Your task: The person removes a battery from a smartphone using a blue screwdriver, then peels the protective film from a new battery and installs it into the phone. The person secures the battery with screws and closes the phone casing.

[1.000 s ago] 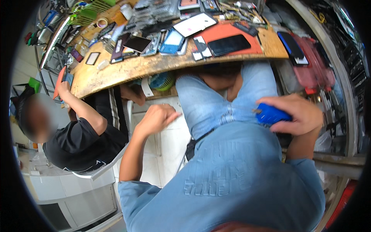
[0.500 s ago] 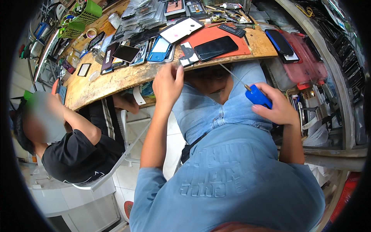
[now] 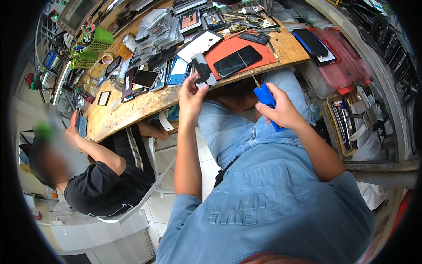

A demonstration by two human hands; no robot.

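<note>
My right hand (image 3: 283,108) is wrapped around a blue-handled tool (image 3: 265,95) with a brass-coloured collar and a long thin metal shaft. The shaft points up and left, its tip overlapping a black smartphone (image 3: 237,62) in view. That phone lies face up on an orange mat (image 3: 226,45). At the bench's front edge, my left hand (image 3: 190,100) pinches the lower end of a thin flat part (image 3: 202,69), grey, black and white, tilted up off the bench. Its exact kind is not clear.
Behind are a white panel (image 3: 200,45), a blue phone panel (image 3: 177,72) and stacked clear sleeves (image 3: 160,33). A dark handset (image 3: 254,38) lies on the mat's far side. A red-lidded box (image 3: 343,57) stands right. A co-worker in black (image 3: 110,185) sits left.
My left hand has taken hold of the flat part and lifted it. My right hand has brought the blue tool left and up, toward the phone. The view has shifted slightly.
</note>
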